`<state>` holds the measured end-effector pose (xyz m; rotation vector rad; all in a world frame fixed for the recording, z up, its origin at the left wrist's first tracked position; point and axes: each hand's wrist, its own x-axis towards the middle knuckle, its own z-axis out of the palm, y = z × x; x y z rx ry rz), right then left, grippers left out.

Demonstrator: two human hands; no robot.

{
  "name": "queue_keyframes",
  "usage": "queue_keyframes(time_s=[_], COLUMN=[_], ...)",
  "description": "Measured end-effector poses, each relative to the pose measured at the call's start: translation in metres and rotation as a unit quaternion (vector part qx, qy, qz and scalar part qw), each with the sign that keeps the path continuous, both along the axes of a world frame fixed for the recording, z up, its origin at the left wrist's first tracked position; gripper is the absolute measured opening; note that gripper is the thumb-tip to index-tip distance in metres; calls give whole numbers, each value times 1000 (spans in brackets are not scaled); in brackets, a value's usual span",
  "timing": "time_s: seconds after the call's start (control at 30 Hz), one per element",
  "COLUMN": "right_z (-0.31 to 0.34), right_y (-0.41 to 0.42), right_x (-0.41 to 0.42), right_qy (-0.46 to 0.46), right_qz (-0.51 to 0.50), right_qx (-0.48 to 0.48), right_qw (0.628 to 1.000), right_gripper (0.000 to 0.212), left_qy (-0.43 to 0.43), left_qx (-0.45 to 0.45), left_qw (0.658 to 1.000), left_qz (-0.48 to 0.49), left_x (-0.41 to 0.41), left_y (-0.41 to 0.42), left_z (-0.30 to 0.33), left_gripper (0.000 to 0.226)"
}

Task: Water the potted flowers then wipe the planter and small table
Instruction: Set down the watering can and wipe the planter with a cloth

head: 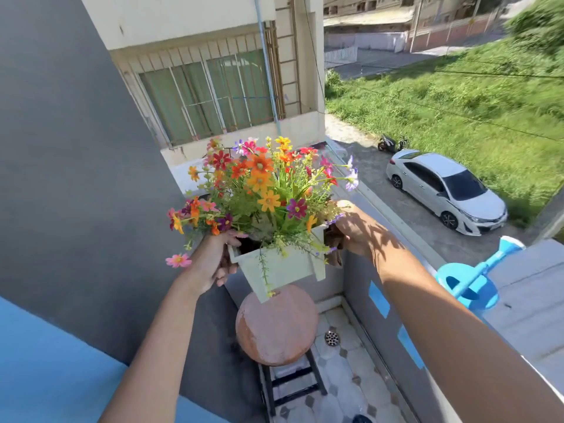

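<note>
Fingers (224,270) of the left hand (210,261) curl round one rim corner of the planter (283,267); the right hand (351,230) grips the opposite side, seemingly with something brown bunched against it. From the head view, the planter hangs in the air above the round surface (276,328), tilted, flowers (262,184) leaning outward. With the balcony wall just right of the planter, a slipping corner grip could tip it over. A blue watering can (467,285) sits on that wall, further right.

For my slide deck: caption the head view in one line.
Both hands, left hand and right hand, hold the flower planter above the round small table.
</note>
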<state>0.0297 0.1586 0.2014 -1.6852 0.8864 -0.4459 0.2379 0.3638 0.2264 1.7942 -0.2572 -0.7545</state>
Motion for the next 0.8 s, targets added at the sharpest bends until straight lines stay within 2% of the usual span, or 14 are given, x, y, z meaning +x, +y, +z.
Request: queue_keyframes(time_s=[0.03,0.1,0.17,0.2,0.23,0.27,0.33,0.37,0.4,0.5,0.57,0.67,0.7,0.8], right_z=[4,3,-15,-24,-34,-44,-56,-65,-68,-91,-88,-85,-84,-66], right_y=[7,11,2,-4,-7,-9,-3,-2,3,6,17,27,31,51], right_x=[3,2,14,20,30,38,55,65,70,92,97,101,103,97], right_qy=[-61,-137,-95,-68,-64,-47,-18,-32,-66,-150,-155,-177,-187,-173], right_qz=[44,88,97,88,77,77,87,59,21,-60,-111,-149,-155,-164], right_qx=[57,66,33,38,110,141,159,172,146,113,117,118,126,123], right_qw=[996,984,990,993,989,986,983,983,987,980,975,966,962,963], right_gripper=[33,28,29,23,14,11,18,27,30,16,14,41,44,31], left_qy=[-4,-10,-14,-14,-13,-6,28,39,37,-9,-14,30,36,22], left_qx=[-2,-7,-16,-22,-29,-42,-86,-105,-106,-7,46,56,46,36], left_qw=[1000,1000,1000,1000,999,999,996,993,993,995,997,997,997,999], left_qz=[3,8,12,13,14,9,7,21,47,102,65,-39,-50,-7], left_x=[0,1,2,2,4,5,9,11,11,-2,-23,-50,-54,-60], left_y=[0,-1,-4,-6,-7,-8,-8,-7,-7,-10,-14,-25,-31,-48], left_z=[-3,-9,-15,-17,-20,-21,-29,-35,-42,-63,-74,-73,-71,-62], left_gripper=[18,23,28,29,29,29,27,26,23,15,21,25,27,38])
